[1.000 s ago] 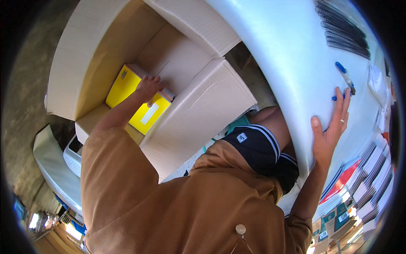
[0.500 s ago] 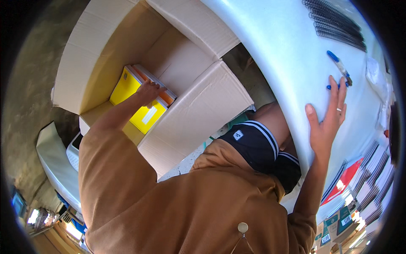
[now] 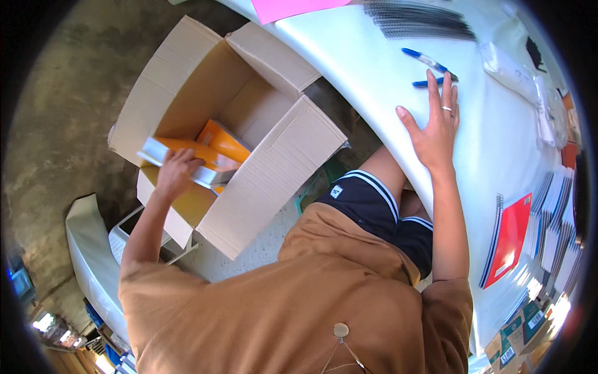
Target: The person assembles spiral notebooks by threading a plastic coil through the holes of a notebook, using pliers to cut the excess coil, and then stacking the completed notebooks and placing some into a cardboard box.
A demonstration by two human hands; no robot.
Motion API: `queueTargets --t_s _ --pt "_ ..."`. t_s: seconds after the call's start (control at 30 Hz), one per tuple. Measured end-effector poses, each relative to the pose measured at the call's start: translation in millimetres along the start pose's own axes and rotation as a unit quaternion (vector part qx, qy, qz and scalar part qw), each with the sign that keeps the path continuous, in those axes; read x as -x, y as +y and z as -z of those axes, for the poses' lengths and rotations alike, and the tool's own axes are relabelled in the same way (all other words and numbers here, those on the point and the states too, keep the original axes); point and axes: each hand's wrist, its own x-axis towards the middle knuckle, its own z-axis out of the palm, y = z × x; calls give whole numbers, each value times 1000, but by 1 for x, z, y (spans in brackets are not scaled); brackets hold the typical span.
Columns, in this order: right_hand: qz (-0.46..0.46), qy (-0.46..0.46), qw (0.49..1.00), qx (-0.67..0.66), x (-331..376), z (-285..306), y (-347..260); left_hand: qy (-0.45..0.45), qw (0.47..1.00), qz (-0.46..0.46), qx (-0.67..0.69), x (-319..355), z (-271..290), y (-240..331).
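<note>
My left hand (image 3: 177, 169), slightly blurred, grips a thick wad of orange-covered notebooks (image 3: 193, 149) inside the open cardboard box (image 3: 274, 171). The wad is tilted, its pale page edges turned toward me. Another orange notebook (image 3: 224, 142) leans behind it in the box, and a bit of yellow cover shows beneath. On the white-covered table my right hand (image 3: 434, 134) lies flat with its fingers spread, holding nothing. Its fingertips are beside a blue-handled tool (image 3: 430, 60), whose exact kind I cannot make out.
Black spiral binding coils (image 3: 420, 22) lie at the table's far side, near a pink sheet (image 3: 299, 7). Clear plastic packs (image 3: 507, 71) are at the right. A red spiral notebook (image 3: 507, 240) lies by stacked notebooks (image 3: 554, 218). The table (image 3: 367, 68) borders the box's right side.
My left hand has tipped up and lifted notebooks inside the box, and the yellow cover is now mostly hidden. My view has shifted; my right hand still rests on the table.
</note>
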Motion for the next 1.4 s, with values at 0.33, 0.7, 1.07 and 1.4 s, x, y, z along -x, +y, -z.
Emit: queueTargets --t_s 0.33,0.7,1.07,1.4 --pt "-295 -167 424 -840 32 4 -48 563 818 -65 -95 2 266 142" --pt "-309 15 386 -869 101 196 73 474 689 -541 83 -158 276 298" --pt "-248 291 540 -750 63 212 164 524 796 -275 126 -334 256 359" --pt "-455 480 429 -615 20 87 216 187 854 -440 205 -317 211 387"
